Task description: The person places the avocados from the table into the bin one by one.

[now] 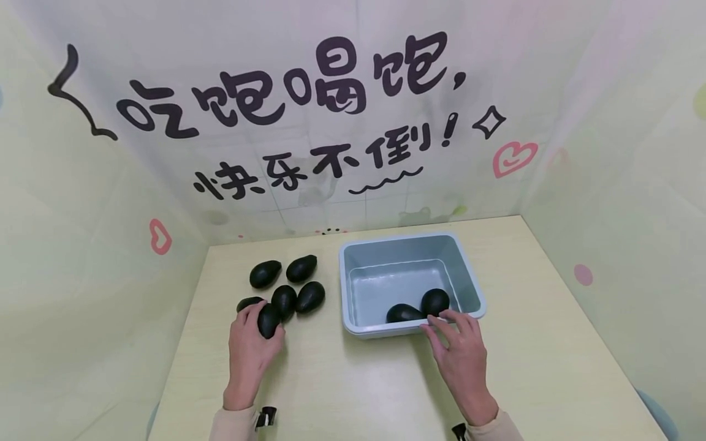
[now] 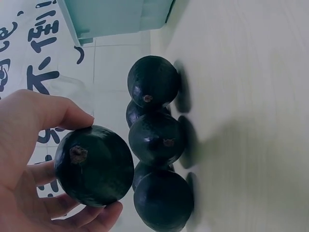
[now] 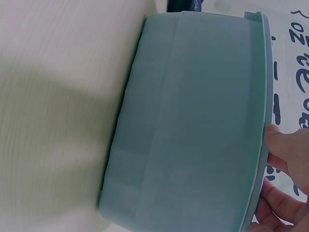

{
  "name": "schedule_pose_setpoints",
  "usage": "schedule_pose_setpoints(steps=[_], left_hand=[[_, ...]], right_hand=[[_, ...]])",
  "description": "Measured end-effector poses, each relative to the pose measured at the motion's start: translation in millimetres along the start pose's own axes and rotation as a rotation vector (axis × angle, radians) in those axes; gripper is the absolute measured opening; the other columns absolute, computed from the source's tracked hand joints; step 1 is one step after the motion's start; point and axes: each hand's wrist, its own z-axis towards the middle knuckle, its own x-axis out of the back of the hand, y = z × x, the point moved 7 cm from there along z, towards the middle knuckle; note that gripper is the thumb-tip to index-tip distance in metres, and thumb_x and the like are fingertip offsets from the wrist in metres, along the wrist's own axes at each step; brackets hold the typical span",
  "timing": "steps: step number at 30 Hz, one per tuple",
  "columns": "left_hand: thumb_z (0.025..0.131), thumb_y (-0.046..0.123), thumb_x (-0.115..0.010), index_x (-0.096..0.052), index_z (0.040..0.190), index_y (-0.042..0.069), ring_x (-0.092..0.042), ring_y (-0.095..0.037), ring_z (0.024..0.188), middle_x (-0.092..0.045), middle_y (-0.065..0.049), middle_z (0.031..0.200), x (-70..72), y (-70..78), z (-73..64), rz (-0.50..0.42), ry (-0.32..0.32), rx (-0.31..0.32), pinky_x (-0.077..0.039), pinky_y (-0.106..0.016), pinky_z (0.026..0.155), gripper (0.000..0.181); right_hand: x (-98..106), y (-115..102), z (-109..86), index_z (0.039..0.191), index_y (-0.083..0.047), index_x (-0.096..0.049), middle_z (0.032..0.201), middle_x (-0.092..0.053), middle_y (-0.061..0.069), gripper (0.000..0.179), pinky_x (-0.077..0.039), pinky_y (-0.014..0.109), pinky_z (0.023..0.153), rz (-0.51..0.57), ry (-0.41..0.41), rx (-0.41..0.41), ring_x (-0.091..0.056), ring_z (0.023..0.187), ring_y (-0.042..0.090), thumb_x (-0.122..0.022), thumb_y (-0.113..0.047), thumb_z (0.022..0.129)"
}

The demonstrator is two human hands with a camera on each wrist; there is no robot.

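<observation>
My left hand (image 1: 255, 337) grips a dark green avocado (image 1: 268, 321), its thumb and fingers curled around the sides. In the left wrist view that held avocado (image 2: 94, 166) is apart from the tabletop, its stem end toward the camera. Several more avocados (image 1: 311, 297) lie on the table just beyond the left hand. My right hand (image 1: 463, 352) is at the near rim of a light blue plastic bin (image 1: 353, 275), thumb and fingertips pinching the edge. Inside the bin, two avocados (image 1: 404, 313) lie against its near wall, close to the right fingertips.
The pale wooden table (image 1: 353, 386) extends in front of the bin and between the hands. Behind it stands a white backdrop (image 1: 331, 208) with black lettering, and printed sheets flank both sides.
</observation>
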Motion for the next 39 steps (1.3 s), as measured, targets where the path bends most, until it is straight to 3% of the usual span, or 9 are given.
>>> schedule_pose_setpoints(steps=[9,26,39], left_hand=[[0.082,0.012,-0.078,-0.067,0.135,0.001,-0.059,-0.055,0.117,-0.062,-0.027,0.136,4.1,7.1,3.4,0.006,-0.013,-0.022,-0.047,-0.063,0.095,0.055],[0.08,0.011,-0.08,-0.069,0.132,-0.002,-0.061,-0.055,0.113,-0.063,-0.031,0.131,13.9,24.8,10.6,0.02,0.039,-0.149,-0.049,-0.064,0.096,0.055],[0.08,0.013,-0.081,-0.069,0.13,0.0,-0.06,-0.054,0.115,-0.062,-0.03,0.134,16.5,40.7,17.9,0.003,0.028,-0.214,-0.05,-0.064,0.095,0.053]], right_hand=[[1,-1,0.9,0.098,-0.008,-0.086,0.102,-0.074,0.013,0.028,-0.06,0.049,0.073,-0.005,-0.001,0.003,-0.064,0.1,0.036,-0.097,-0.013,0.073],[0,-2,-0.3,0.097,-0.008,-0.086,0.101,-0.073,0.013,0.027,-0.06,0.048,0.072,-0.008,-0.007,0.001,-0.064,0.098,0.038,-0.097,-0.013,0.072],[-1,-1,-0.8,0.097,-0.008,-0.086,0.101,-0.073,0.013,0.028,-0.06,0.049,0.073,-0.003,-0.009,0.0,-0.064,0.098,0.038,-0.097,-0.011,0.071]])
